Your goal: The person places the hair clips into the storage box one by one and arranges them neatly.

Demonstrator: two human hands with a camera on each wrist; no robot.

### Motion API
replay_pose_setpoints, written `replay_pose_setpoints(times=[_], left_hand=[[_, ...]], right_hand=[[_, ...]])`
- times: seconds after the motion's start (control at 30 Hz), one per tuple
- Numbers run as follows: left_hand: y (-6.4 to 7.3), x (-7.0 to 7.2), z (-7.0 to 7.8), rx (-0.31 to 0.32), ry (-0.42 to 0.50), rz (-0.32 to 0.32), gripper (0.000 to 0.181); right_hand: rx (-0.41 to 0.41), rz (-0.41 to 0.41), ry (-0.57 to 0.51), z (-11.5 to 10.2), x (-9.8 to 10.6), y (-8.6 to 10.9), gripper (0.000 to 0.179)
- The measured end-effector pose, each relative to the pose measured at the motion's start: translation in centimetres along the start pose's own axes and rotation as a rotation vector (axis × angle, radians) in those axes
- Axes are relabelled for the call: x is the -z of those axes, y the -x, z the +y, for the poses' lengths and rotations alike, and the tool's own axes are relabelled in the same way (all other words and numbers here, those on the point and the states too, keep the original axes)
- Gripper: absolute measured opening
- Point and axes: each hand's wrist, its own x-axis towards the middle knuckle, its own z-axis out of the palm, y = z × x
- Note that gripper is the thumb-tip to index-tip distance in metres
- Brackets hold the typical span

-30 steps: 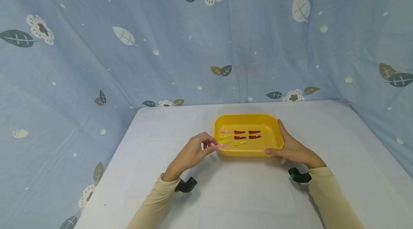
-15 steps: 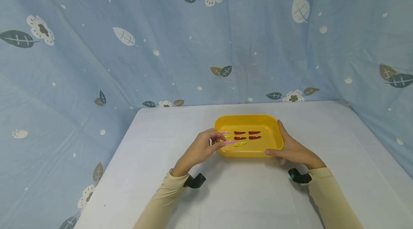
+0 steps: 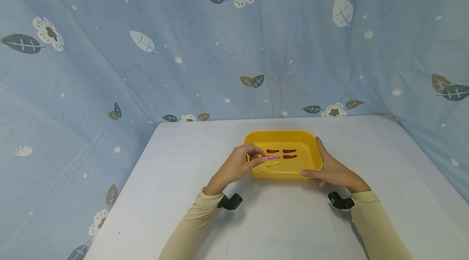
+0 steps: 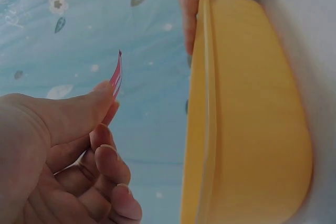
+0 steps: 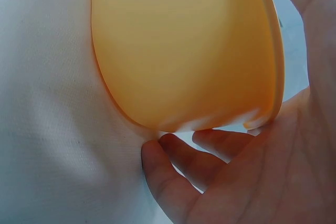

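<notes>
My left hand pinches a pink snap hair clip between thumb and fingertips, above the yellow tray. In the left wrist view the pink clip's pointed end sticks up past the thumb, apart from the tray wall. Several red hair clips lie in rows inside the tray, with a yellow hair clip in front of them. My left hand hides the tray's left part. My right hand holds the tray's right end, thumb at the front rim, fingers along the outer wall.
The tray stands on a white-covered table. Behind and at the sides hangs a blue curtain with leaf and flower prints. A black wrist-worn device sits at the left cuff, and another black device at the right.
My left hand has moved right and slightly away with the pink clip, from the tray's front left corner to over its middle. It now covers the clips at the left. My right hand stays put.
</notes>
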Motion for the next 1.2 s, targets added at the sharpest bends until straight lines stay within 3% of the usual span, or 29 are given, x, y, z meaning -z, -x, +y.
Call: replay_pose_setpoints(times=[0.43, 0.8, 1.2], left_hand=[[-2.1, -1.5, 0.6, -0.021, 0.02, 0.001, 0.018], [-3.2, -2.8, 0.5, 0.01, 0.069, -0.012, 0.018], [-4.3, -4.1, -0.2, 0.045, 0.038, -0.03, 0.017]], right_hand=[[-0.012, -0.003, 0.015, -0.1, 0.1, 0.1, 0.134], [-0.017, -0.002, 0.033, 0.0, 0.0, 0.0, 0.134], [-0.015, -0.008, 0.026, 0.1, 0.0, 0.0, 0.134]])
